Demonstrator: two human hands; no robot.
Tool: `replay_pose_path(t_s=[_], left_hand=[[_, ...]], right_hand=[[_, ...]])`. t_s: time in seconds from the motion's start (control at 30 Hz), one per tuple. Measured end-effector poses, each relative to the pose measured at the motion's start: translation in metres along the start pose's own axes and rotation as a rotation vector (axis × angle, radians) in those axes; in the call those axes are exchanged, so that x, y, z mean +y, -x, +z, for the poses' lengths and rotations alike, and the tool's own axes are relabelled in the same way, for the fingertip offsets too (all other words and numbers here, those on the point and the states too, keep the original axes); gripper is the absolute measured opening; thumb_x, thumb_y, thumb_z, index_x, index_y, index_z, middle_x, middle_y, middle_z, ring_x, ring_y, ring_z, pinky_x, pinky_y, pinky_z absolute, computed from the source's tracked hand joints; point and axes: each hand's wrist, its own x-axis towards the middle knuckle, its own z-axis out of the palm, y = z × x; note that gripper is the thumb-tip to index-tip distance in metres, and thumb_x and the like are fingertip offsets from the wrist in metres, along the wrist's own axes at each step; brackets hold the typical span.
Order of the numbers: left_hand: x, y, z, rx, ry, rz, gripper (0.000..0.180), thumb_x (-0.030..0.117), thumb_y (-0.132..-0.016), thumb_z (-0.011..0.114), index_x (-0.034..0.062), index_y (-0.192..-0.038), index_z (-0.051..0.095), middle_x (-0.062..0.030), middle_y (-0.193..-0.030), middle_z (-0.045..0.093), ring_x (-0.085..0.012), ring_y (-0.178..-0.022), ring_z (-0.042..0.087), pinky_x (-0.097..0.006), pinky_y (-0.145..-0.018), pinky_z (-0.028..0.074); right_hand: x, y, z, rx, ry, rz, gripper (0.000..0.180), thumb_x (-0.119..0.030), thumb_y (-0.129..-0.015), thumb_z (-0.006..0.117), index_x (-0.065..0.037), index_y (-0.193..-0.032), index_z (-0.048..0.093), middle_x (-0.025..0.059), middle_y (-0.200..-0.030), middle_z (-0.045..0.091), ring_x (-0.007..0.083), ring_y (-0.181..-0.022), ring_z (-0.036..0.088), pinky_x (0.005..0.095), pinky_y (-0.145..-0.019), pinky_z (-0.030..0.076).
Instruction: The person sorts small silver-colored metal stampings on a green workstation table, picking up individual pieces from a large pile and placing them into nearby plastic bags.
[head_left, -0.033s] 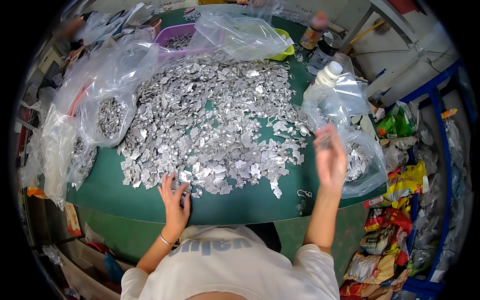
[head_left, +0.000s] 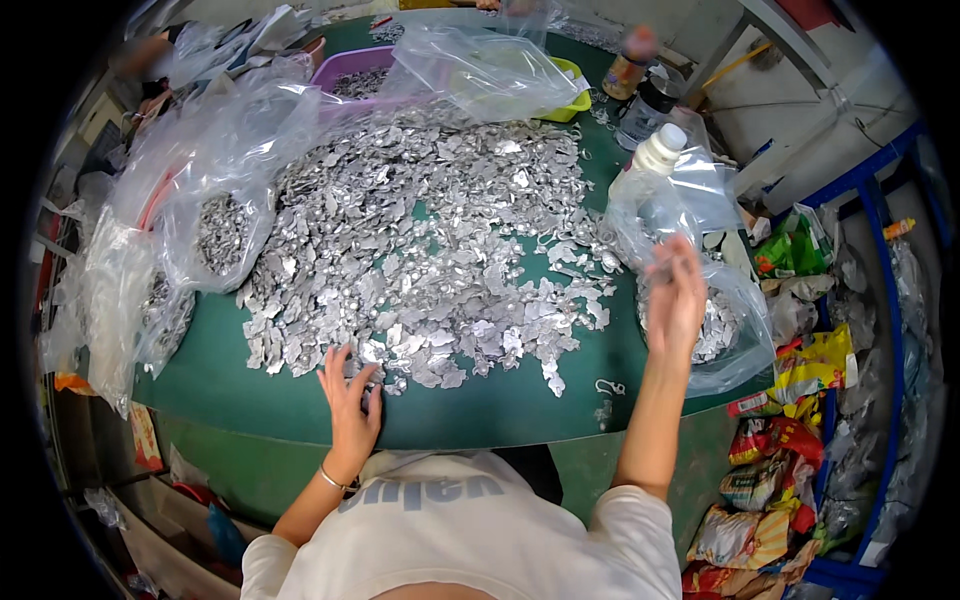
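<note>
Many small flat silver metal pieces [head_left: 430, 260] with wavy outlines lie heaped over the green table [head_left: 420, 420]. At the heap's near edge rests my left hand [head_left: 352, 410], fingers spread, with the fingertips touching a few pieces. My right hand [head_left: 676, 305] is over the left side of an open clear plastic bag [head_left: 745, 365] at the right, which has similar silver pieces [head_left: 718, 325] in it. Its fingers are stretched out and somewhat blurred; I make out nothing held in them. A single hook-shaped silver piece [head_left: 610, 387] lies apart near the table's front edge.
Clear bags of metal pieces [head_left: 220, 235] stand at the left. A purple basin [head_left: 325, 75] and a yellow-green basin [head_left: 572, 105] are at the back, partly under plastic. A white bottle [head_left: 660, 150] and other bottles stand back right. Colourful packets [head_left: 815, 365] fill the right side.
My right hand has shifted to the right and slightly up, farther over the open bag, and its fingers have spread. My left hand stays at the heap's edge.
</note>
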Motion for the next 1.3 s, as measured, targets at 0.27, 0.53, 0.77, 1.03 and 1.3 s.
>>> replay_pose_path(t_s=[0.27, 0.53, 0.77, 1.03, 1.3], left_hand=[[0.005, -0.011, -0.001, 0.008, 0.046, 0.048, 0.046, -0.001, -0.079, 0.062, 0.0067, -0.122, 0.051, -0.0185, -0.14, 0.035, -0.0444, -0.136, 0.022, -0.061, -0.108, 0.013], [0.009, -0.058, 0.011, -0.133, -0.083, 0.139, 0.055, 0.013, -0.08, 0.068, 0.0077, -0.131, 0.046, -0.0152, -0.144, 0.034, -0.0417, -0.135, 0.025, -0.06, -0.107, 0.02], [-0.002, -0.026, 0.007, -0.279, -0.188, 0.246, 0.044, 0.014, -0.082, 0.065, 0.0095, -0.125, 0.055, -0.0081, -0.145, 0.035, -0.0376, -0.135, 0.026, -0.065, -0.104, 0.022], [-0.029, 0.001, -0.021, -0.144, -0.143, 0.056, 0.042, -0.002, -0.077, 0.06, 0.0192, -0.113, 0.064, -0.011, -0.144, 0.037, -0.0395, -0.135, 0.028, -0.069, -0.103, 0.015], [-0.031, 0.006, -0.028, 0.137, 0.006, -0.089, 0.043, -0.011, -0.074, 0.054, 0.0115, -0.109, 0.064, -0.0164, -0.139, 0.041, -0.0416, -0.133, 0.032, -0.06, -0.109, 0.013]], right_hand=[[0.03, -0.084, -0.044, -0.115, 1.753, -0.769, 0.032, 0.005, -0.074, 0.061, 0.002, -0.106, 0.059, 0.019, -0.111, 0.054, 0.0368, -0.102, 0.051, 0.0422, -0.087, 0.041], [0.068, 0.074, 0.043, -0.905, 1.128, -0.404, 0.029, -0.008, -0.078, 0.067, -0.002, -0.106, 0.062, 0.0142, -0.11, 0.06, 0.0324, -0.106, 0.056, 0.0379, -0.092, 0.043], [0.108, 0.159, 0.072, -1.211, 1.199, -0.391, 0.033, -0.015, -0.074, 0.073, -0.011, -0.106, 0.065, 0.0095, -0.128, 0.052, 0.0345, -0.125, 0.041, 0.0508, -0.102, 0.03], [0.105, 0.154, 0.044, -1.05, 1.118, -0.357, 0.032, -0.01, -0.075, 0.07, -0.007, -0.106, 0.064, 0.0106, -0.122, 0.057, 0.0345, -0.125, 0.044, 0.0485, -0.098, 0.032], [0.117, 0.19, 0.073, -1.138, 1.414, -0.378, 0.05, -0.016, -0.08, 0.068, -0.003, -0.125, 0.051, 0.013, -0.136, 0.045, 0.0359, -0.132, 0.034, 0.0548, -0.104, 0.026]])
